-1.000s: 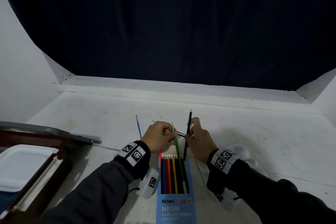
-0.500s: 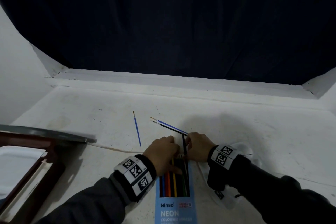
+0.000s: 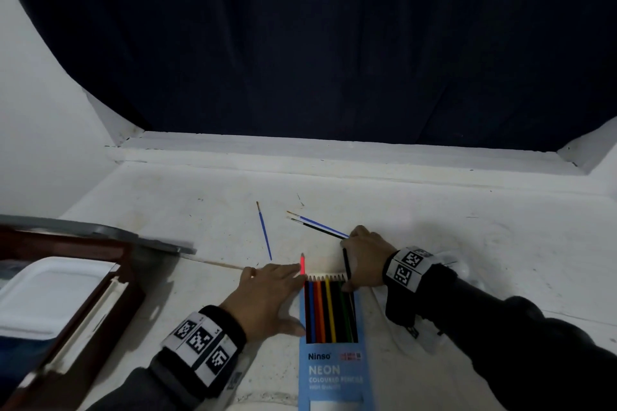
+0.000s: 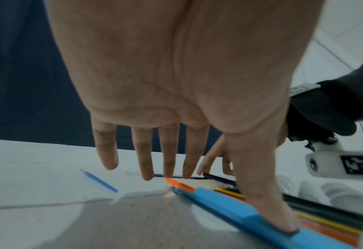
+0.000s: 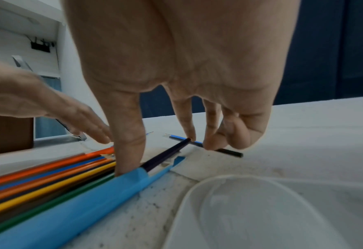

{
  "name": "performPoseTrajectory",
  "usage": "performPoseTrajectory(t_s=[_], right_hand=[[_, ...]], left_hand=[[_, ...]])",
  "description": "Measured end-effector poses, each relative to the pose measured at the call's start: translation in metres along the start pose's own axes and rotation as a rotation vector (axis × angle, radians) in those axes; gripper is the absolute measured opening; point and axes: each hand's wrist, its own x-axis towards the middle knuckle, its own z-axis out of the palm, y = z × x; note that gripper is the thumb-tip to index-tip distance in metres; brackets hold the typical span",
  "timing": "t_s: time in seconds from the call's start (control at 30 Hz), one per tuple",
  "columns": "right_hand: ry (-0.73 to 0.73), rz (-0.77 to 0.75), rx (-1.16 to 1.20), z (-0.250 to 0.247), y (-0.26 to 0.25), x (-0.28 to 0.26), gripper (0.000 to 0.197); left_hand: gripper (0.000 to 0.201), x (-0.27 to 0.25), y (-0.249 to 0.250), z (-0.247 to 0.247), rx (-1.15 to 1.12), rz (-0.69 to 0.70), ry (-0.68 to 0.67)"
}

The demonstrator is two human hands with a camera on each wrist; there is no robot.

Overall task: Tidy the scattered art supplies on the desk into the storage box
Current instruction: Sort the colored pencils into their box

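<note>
Flattened now where it was curled half a second ago, the left hand (image 3: 267, 294) lies open on the white counter (image 3: 467, 243), thumb against the blue pencil box (image 3: 334, 374), fingertips beside a red pencil (image 3: 302, 264) jutting from the box's top. Beyond those fingers rests a blue paintbrush (image 3: 265, 233). To the right, the right hand (image 3: 364, 260) pinches a dark pencil (image 3: 346, 264) between thumb and forefinger, its lower end entering the box; two more brushes (image 3: 317, 225) lie under its other fingers. Its grip is closed on the pencil.
</note>
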Motion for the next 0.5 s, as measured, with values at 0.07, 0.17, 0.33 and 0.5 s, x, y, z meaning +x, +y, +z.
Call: performPoseTrajectory(t_s=[0.07, 0.17, 0.33, 0.5], right_hand=[[0.002, 0.001, -0.021, 0.0, -0.005, -0.009, 0.074], [-0.018, 0.032, -0.069, 0.006, -0.014, -0.025, 0.063], [-0.001, 0.033, -0.142, 0.018, -0.024, -0.058, 0.059], [0.101, 0.077, 0.0, 0.022, -0.025, -0.072, 0.048]], left_hand=[[0.09, -0.001, 0.001, 0.002, 0.04, 0.002, -0.02], [0.088, -0.001, 0.003, 0.001, 0.064, 0.001, -0.026], [0.079, -0.001, 0.008, -0.006, -0.006, 0.002, 0.019], [0.077, 0.0, 0.013, -0.007, -0.215, -0.067, 0.008]])
